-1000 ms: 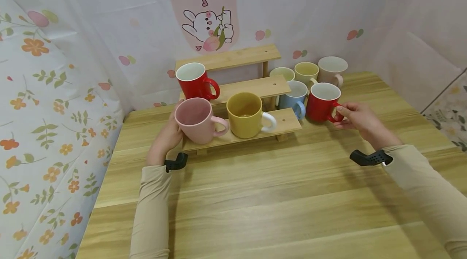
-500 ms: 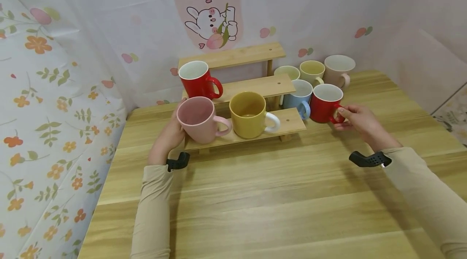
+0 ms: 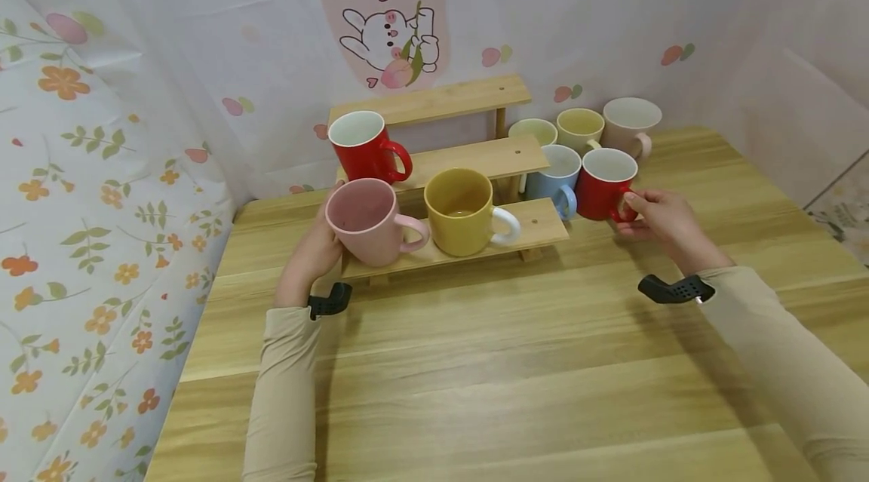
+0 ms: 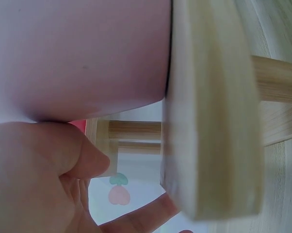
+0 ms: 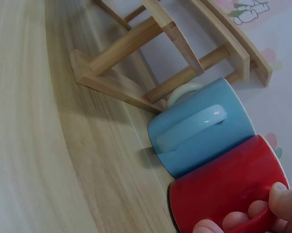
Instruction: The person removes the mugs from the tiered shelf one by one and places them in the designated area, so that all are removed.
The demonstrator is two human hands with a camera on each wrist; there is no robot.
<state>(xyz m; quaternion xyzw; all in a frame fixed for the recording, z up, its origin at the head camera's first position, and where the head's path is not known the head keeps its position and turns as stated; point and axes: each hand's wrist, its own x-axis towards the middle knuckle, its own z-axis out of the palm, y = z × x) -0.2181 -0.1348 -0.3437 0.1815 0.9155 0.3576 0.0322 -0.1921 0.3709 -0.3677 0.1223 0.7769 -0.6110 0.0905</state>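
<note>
On the right, my right hand [image 3: 667, 219] pinches the handle of a red mug [image 3: 599, 194] with a white inside. In the right wrist view the thumb and fingers [image 5: 280, 196] curl round that handle, and the mug stands against a light blue mug [image 5: 199, 128]. My left hand [image 3: 312, 252] is at the left end of a three-step wooden rack [image 3: 475, 159], beside a pink mug [image 3: 372, 229]. In the left wrist view its thumb [image 4: 90, 160] lies right at the pink mug's side, and one extended finger [image 4: 146, 213] reaches the board's end.
A yellow mug [image 3: 459, 222] with a white handle shares the lowest step with the pink one. Another red mug [image 3: 366, 154] stands on the middle step. Behind the blue mug are a pale green mug [image 3: 532, 131], a cream mug [image 3: 580, 131] and a pale pink mug [image 3: 627, 131].
The red mug in my right hand has shifted slightly upward in the head view, with the hand moving along. My left hand stays at the rack's left end.
</note>
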